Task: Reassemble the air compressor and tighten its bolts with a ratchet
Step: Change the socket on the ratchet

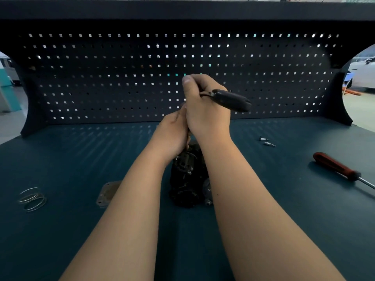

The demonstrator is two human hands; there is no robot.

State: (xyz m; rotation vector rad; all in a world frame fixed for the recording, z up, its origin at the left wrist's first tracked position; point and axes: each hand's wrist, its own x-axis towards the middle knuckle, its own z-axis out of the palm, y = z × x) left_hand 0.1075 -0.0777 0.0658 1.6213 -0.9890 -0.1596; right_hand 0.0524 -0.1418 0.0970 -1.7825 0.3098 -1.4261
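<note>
Nearest on the tabletop (pixel 284 220), one flat metal plate (pixel 109 191) lies half under the left forearm, with one coil of wire rings (pixel 32 198) further left. Between the forearms stands the one compressor (pixel 188 175), a dark body near the middle of the tabletop, its top hidden by the hands. One red-handled screwdriver (pixel 334 166) lies well to the right. Beyond it are two small metal pieces (pixel 266 141), bolts or bits; which, I cannot tell.

Above the compressor, the left hand (pixel 172 132) sits cupped low against the right one. Its fingers are hidden, so whether it holds anything cannot be told. The right hand (pixel 205 106) is wrapped round the head end of the one ratchet (pixel 231 100), whose black handle juts out to the right. One pegboard (pixel 101 78) closes the back.

This looks like the tightening step, on a bolt at the compressor's top. The next move likely calls for keeping the tool seated square on the bolt while the handle swings, with the body held from turning. The plate and loose pieces suggest more assembly remains.
</note>
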